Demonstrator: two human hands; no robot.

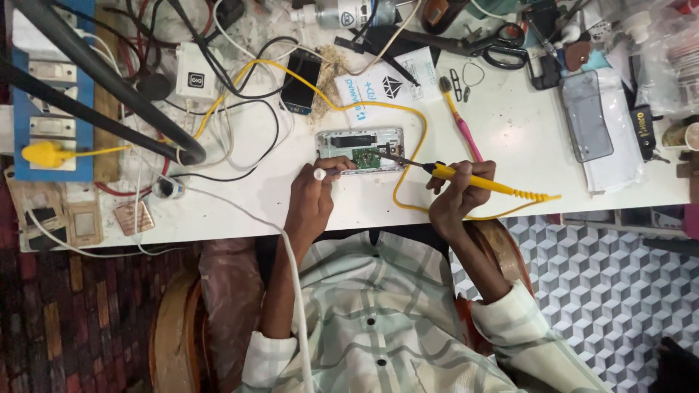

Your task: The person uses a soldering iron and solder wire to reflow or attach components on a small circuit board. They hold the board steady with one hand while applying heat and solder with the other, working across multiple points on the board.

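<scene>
An opened phone (360, 151) with a green circuit board showing lies on the white table (510, 138). My right hand (457, 191) grips a yellow soldering iron (480, 182) like a pen, its dark tip touching the board. My left hand (313, 191) rests beside the phone's left end and pinches a thin white-tipped tool (320, 174) with a white cord trailing toward me. A yellow cable (408, 109) loops around the phone.
A black phone (301, 81), a white adapter (195, 78) and tangled cables lie at the back left. A pink toothbrush (463, 127), scissors (502, 45), a white packet (382, 84) and a grey phone (587, 116) sit to the right. A blue switchboard (51, 109) stands at far left.
</scene>
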